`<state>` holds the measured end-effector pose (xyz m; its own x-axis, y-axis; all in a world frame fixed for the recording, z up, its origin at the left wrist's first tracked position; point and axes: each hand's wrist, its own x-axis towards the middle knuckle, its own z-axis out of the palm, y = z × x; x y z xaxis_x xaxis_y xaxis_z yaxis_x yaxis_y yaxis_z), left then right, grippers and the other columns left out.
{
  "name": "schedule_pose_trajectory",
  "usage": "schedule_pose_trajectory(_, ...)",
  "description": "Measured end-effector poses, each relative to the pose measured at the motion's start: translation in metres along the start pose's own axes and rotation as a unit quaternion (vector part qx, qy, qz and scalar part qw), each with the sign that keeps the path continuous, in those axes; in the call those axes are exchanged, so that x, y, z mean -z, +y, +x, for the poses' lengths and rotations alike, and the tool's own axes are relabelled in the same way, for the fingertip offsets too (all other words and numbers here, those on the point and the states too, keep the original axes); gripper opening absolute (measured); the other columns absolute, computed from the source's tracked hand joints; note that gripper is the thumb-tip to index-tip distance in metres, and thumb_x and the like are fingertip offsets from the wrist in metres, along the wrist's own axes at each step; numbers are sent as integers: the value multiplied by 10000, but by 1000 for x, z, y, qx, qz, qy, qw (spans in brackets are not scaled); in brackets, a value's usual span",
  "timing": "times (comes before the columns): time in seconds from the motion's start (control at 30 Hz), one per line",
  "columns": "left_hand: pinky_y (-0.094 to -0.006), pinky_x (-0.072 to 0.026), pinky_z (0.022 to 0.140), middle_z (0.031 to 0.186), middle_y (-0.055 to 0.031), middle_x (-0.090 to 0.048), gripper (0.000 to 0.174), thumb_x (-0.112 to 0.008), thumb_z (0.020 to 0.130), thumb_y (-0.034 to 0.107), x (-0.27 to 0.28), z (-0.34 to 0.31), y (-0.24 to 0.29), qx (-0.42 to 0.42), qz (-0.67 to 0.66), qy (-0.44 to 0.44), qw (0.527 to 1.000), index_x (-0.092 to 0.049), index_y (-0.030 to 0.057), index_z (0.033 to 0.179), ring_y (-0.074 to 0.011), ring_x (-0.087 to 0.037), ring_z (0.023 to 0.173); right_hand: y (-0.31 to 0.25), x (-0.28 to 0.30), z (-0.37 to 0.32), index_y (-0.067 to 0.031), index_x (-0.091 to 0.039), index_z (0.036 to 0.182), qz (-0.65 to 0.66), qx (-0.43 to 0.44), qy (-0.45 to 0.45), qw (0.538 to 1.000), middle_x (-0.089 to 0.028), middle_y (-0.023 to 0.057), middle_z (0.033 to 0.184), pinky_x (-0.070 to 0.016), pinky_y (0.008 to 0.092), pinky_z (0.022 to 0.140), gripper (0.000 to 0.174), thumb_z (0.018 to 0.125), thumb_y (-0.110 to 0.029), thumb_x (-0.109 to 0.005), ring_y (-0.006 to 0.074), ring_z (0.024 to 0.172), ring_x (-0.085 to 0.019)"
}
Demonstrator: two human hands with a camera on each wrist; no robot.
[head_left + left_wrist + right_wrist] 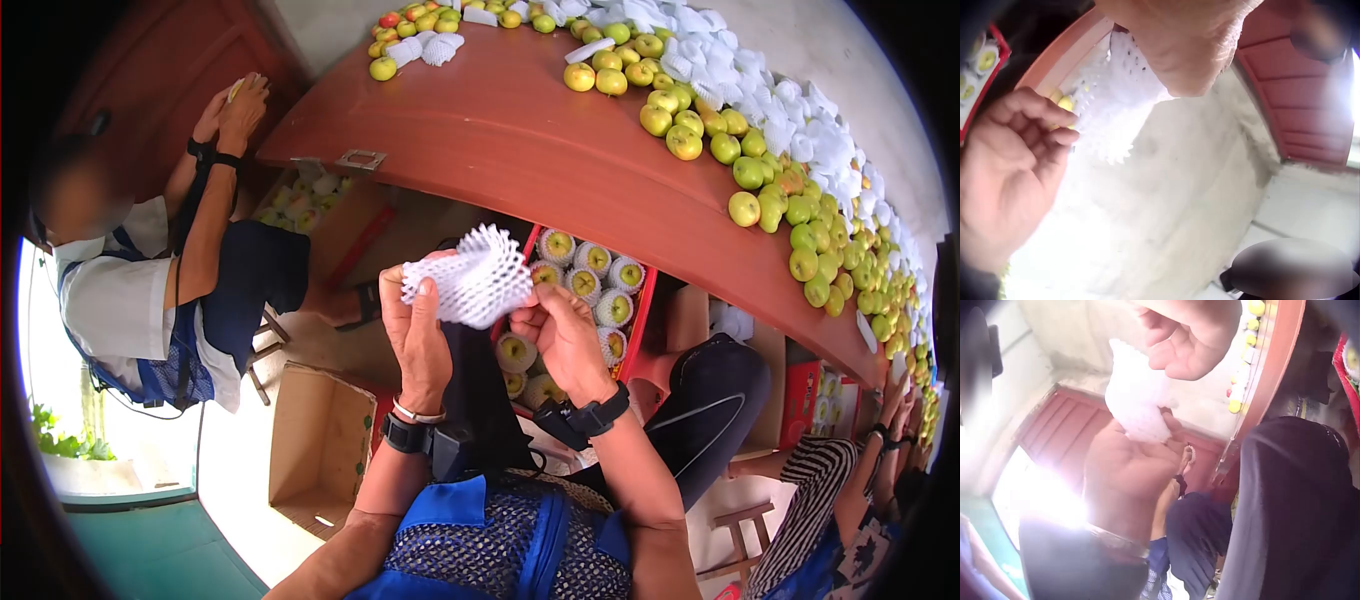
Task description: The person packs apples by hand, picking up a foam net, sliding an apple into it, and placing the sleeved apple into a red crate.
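Held in the left hand point(415, 345) between thumb and fingers, and pinched at its rim by the right point(565, 335), a white foam net sleeve point(465, 280) hangs between the two before the red-brown tabletop point(480, 110). From my remote post, I judge tearing the chief risk, should the fingertips tug too hard at thin mesh; a slack pinch could lose the rim. Netted apples point(583, 282) fill a red box point(642, 318) nearby. The head view gives me their rows; the left wrist view catches the sleeve's toothed edge against a pale wall. Whether it holds fruit, I cannot tell.
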<state>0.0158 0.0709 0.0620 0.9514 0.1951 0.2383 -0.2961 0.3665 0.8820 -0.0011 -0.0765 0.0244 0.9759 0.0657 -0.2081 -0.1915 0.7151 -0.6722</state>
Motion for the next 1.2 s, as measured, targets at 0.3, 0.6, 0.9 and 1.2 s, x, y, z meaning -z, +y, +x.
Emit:
schedule_pose_trajectory(0.3, -326, -469, 892, 1162, -78, -554, 333, -383, 971, 236, 16, -1, -46, 295, -291, -32, 910, -449, 55, 1243, -187, -561, 1041, -49, -124, -3, -17, -521, 929, 171, -39, -209, 962, -612, 122, 894, -516, 291, 673, 325, 922, -340, -485, 179, 737, -604)
schedule_pose_trajectory(0.6, -290, -490, 669, 1190, -42, -557, 315, -461, 927, 266, 38, -4, -67, 355, -337, -1, 872, -518, 113, 1197, -161, -558, 993, -67, -162, -62, 14, -493, 1041, 128, -61, -333, 932, -604, 130, 930, -526, 320, 636, 418, 963, -385, -395, 221, 758, -625)
schedule_pose_trajectory(0.9, -307, -530, 807, 1069, -81, -580, 300, -535, 906, 106, -33, -35, -42, 369, -248, -237, 864, -445, 78, 1190, -181, -614, 938, -52, 32, -81, -39, -474, 1224, -91, 9, 54, 994, -536, 49, 1088, -466, 249, 748, 388, 874, -148, -600, 115, 982, -522)
schedule_pose_trajectory(1.2, -222, -498, 700, 919, -40, -598, 243, -525, 885, -1, -39, -41, -60, 295, -39, -219, 929, -494, 50, 1120, -90, -589, 803, -20, 77, -81, -53, -523, 893, -31, 122, 90, 988, -614, 33, 938, -497, 231, 688, 153, 816, 40, -618, 75, 788, -587)
